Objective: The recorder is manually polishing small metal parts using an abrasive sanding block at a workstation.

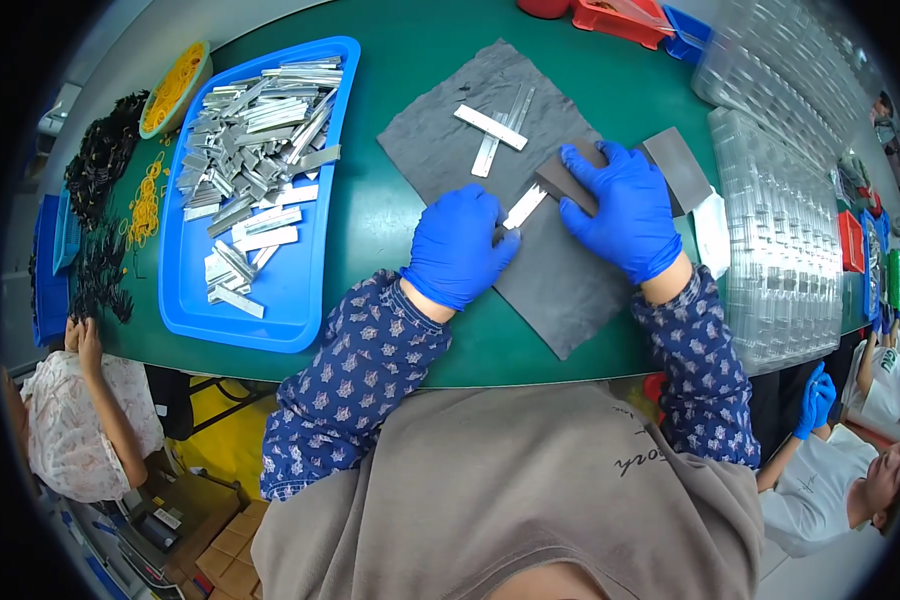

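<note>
My left hand (457,245), in a blue glove, is closed with thumb and fingers on the near end of a flat silver metal strip (526,206). Over the strip's far end, my right hand (625,210), also gloved in blue, grips a grey-brown block like a sanding sponge (567,178). Both hands work above a dark grey sheet (560,310) lying on the green table. Farther back on this sheet, a silver strip (490,127) lies crosswise over others. A second grey-brown block (676,168) sits just right of my right hand.
At left, a blue tray (310,290) holds many metal strips. Beyond it are a bowl of yellow rubber bands (177,88) and black cords (105,150). Stacked clear plastic trays (775,240) stand at right, beside a white piece (711,232). Other people sit at both sides.
</note>
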`<action>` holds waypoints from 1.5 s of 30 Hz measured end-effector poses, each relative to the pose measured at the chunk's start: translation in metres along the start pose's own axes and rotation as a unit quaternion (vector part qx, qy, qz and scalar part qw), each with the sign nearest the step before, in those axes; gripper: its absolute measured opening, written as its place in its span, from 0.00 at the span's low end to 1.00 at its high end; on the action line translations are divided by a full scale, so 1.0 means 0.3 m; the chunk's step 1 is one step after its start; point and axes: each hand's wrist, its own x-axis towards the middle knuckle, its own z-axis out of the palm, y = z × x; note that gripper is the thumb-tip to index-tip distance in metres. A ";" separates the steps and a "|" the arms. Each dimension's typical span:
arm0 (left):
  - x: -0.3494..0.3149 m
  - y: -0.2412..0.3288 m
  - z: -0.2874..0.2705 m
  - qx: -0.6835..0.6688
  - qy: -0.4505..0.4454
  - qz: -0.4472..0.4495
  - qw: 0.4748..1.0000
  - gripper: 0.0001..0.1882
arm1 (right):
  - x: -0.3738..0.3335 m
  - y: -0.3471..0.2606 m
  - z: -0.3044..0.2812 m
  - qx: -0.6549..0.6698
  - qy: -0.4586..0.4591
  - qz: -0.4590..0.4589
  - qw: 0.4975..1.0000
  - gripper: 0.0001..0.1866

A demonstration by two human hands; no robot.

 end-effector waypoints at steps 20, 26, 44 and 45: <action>-0.002 0.002 -0.010 0.006 0.010 -0.008 1.000 0.13 | -0.030 -0.070 -0.008 -0.050 -0.038 0.018 0.998 0.32; -0.004 -0.004 -0.004 0.012 0.011 -0.004 1.000 0.13 | -0.009 -0.077 -0.032 -0.021 -0.064 -0.016 0.998 0.31; -0.010 -0.002 0.000 0.015 -0.001 -0.004 1.000 0.12 | 0.045 -0.107 -0.070 -0.058 -0.098 -0.091 0.989 0.26; -0.009 -0.002 0.000 0.021 0.004 0.000 1.000 0.12 | 0.054 -0.086 -0.078 -0.050 -0.099 -0.103 0.989 0.26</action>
